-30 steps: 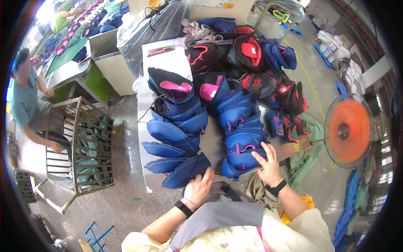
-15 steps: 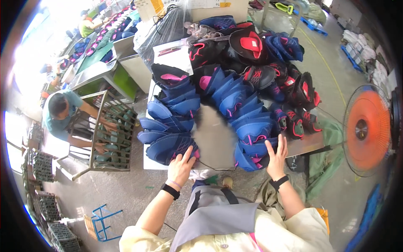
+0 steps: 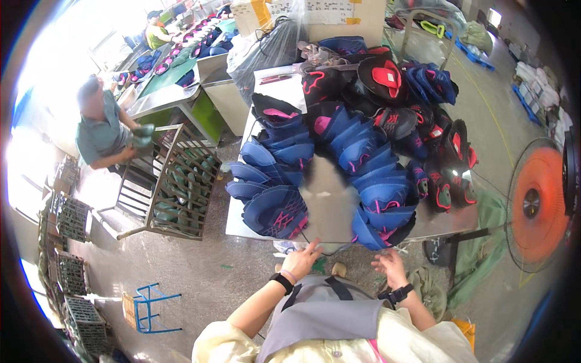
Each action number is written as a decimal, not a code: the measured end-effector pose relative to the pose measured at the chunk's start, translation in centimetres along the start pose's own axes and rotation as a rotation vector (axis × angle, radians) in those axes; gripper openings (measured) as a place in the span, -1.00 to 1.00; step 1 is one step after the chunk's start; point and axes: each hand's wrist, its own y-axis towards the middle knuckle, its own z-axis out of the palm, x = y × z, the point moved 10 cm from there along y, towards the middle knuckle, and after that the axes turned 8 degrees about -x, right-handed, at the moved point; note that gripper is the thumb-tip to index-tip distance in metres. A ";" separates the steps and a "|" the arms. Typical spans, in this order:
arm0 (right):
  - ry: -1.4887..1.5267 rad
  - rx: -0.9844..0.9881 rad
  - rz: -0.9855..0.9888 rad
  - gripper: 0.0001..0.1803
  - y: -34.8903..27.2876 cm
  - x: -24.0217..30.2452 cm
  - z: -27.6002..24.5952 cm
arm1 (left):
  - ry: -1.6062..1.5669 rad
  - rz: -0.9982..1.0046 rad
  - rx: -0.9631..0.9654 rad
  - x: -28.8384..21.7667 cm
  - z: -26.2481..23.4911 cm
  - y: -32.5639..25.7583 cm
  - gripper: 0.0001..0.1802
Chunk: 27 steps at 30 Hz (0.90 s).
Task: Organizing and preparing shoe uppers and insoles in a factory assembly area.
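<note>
Two rows of nested blue shoe uppers with pink laces lie on a metal-topped table [image 3: 330, 209]. The left row [image 3: 275, 212] fans toward the table's front edge, and the right row [image 3: 384, 202] ends in an upper tipped over that edge. My left hand [image 3: 300, 260] is just off the front edge, below the left row, fingers stretched out and holding nothing. Below the end of the right row, my right hand [image 3: 391, 268] hangs in the air, its fingers apart and without anything in them. Both hands are clear of the uppers.
Black-and-red shoe uppers [image 3: 381, 81] crowd the table's back right. An orange fan [image 3: 532, 204] stands at right. Across the left aisle a co-worker [image 3: 106, 124] holds dark green pieces beside a slatted cart [image 3: 181, 181]. A blue-legged stool [image 3: 145, 308] stands on the floor.
Both my hands have drawn back from the rows of uppers toward my body. The view has shifted left. The co-worker has straightened up, lifting green pieces from the cart.
</note>
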 end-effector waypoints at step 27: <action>-0.609 0.317 0.004 -0.62 -3.3 -5.6 25.5 | -0.810 -0.371 0.189 14.0 5.0 -8.9 -0.64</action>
